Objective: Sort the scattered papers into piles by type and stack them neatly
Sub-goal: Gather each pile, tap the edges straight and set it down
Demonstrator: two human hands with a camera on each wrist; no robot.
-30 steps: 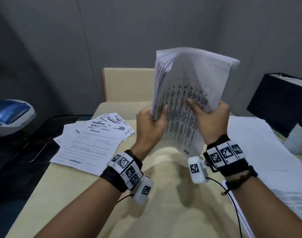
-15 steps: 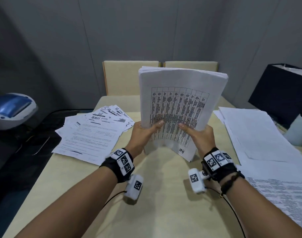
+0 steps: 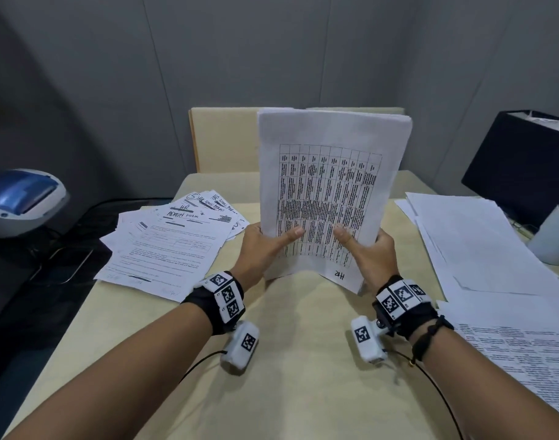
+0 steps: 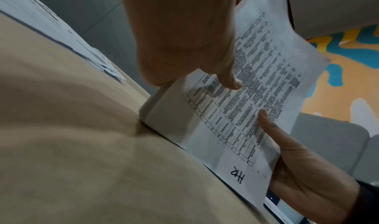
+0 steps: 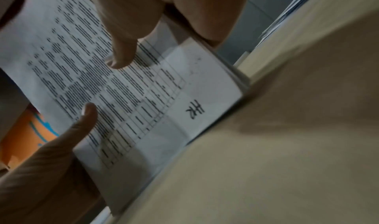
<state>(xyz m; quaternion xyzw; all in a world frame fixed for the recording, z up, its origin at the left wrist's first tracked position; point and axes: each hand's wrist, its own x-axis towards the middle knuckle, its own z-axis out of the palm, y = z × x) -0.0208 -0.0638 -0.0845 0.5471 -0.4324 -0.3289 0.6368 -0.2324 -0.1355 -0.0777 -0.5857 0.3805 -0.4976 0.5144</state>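
left hand (image 3: 258,249) | gripping paper stack (image 3: 329,192), thumb on front | right hand (image 3: 371,252) | gripping same | stack standing upright, bottom edge touching worktop (image 3: 303,360), between 2 paper piles

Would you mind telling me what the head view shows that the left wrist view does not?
Only the head view shows the dark box, the blue-lidded device and the spread sheets at the right. Only the left wrist view shows the orange and blue pattern behind the stack. Both show the left hand and right hand holding the paper stack marked HR upright on the table.
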